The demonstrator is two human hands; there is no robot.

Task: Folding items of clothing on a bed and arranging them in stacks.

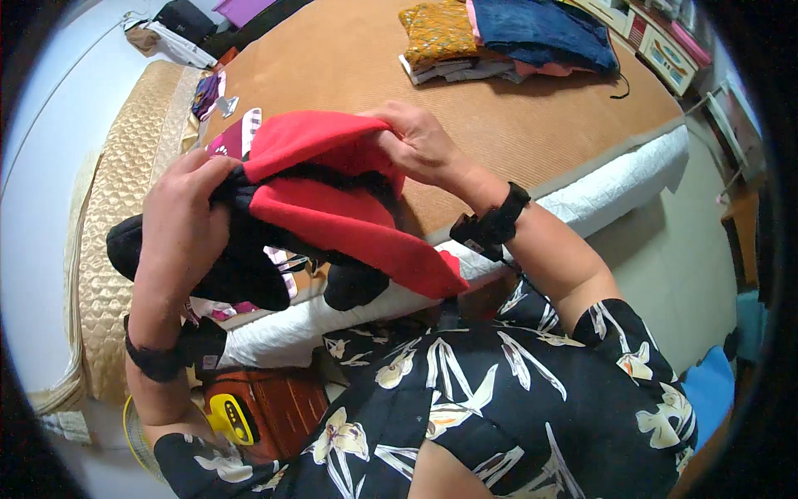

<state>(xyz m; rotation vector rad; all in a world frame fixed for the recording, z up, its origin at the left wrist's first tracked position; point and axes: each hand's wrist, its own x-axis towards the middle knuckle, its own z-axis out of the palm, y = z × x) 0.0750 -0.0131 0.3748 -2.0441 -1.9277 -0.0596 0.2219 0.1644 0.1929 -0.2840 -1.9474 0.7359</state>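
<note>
A red and black garment [349, 227], perhaps a jacket, hangs between my two hands over the near edge of the bed. My left hand [187, 218] grips its gathered black part, while dark cloth drapes below and beside that wrist. At the upper edge, my right hand [414, 140] pinches the red fabric between thumb and fingers. The red panels spread apart between the hands, with a dark fold showing inside. Part of a maroon and checked cloth [234, 137] lies behind the garment, mostly covered by it.
A stack of folded clothes [458, 37], mustard print and denim, lies at the bed's far side. The tan mat [324, 68] covers the bed. A quilted gold headboard [121, 206] stands at left. Below are a reddish-brown cabinet [287, 405] and a yellow-trimmed fan [230, 419].
</note>
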